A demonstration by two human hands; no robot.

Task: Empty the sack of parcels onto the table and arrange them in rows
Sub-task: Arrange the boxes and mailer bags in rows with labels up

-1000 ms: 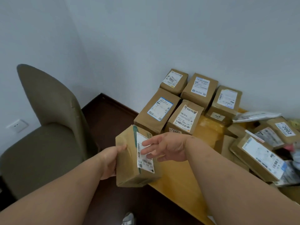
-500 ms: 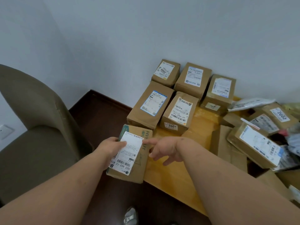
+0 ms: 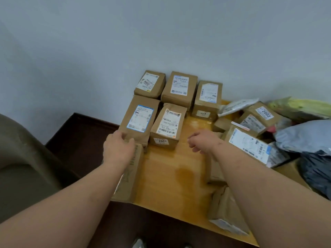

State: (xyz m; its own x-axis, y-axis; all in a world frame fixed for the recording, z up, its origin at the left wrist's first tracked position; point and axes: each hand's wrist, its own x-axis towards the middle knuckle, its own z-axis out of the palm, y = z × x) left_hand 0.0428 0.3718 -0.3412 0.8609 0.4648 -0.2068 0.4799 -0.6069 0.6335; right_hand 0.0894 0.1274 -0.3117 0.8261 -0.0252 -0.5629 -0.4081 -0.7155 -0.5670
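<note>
Left hand (image 3: 118, 151) rests on a brown parcel (image 3: 131, 176) at the table (image 3: 172, 176) corner.

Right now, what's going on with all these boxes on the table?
A person is laying brown parcels in rows on a wooden table by the wall. The left hand rests on a box at the table's near left corner, just in front of the box with the blue-edged label. The right hand hovers loosely curled, holding nothing. Five boxes stand lined up; a jumbled pile waits on the right.

I read this as a plain room used for parcel sorting — bare grey wall (image 3: 179, 33), wooden bench (image 3: 170, 176), upholstered chair (image 3: 26, 167), dark floor (image 3: 77, 136) — labelled cardboard parcels (image 3: 179, 88) everywhere.
</note>
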